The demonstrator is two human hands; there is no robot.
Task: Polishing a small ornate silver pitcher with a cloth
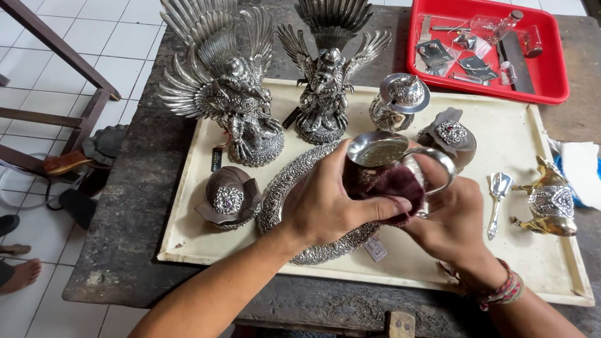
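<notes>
Head view: silverware around hands.

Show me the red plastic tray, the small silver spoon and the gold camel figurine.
red plastic tray (553, 80), head view, right rim
small silver spoon (500, 185), head view, bowl
gold camel figurine (551, 200), head view, patterned silver saddle

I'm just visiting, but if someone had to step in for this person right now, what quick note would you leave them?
Left hand: grip closed around a small silver cup, pressing a dark maroon cloth against it.
Right hand: holds the cup's handle side, steadying it.
The cup is held above the cream tray, over an oval embossed silver platter. Two winged silver statues, a lidded silver pot, a small scoop and a gold-coloured animal figure stand on the tray.
Done: cup picked up, cloth on it.
Left: I cannot tell how far the rubbing has got.
</notes>
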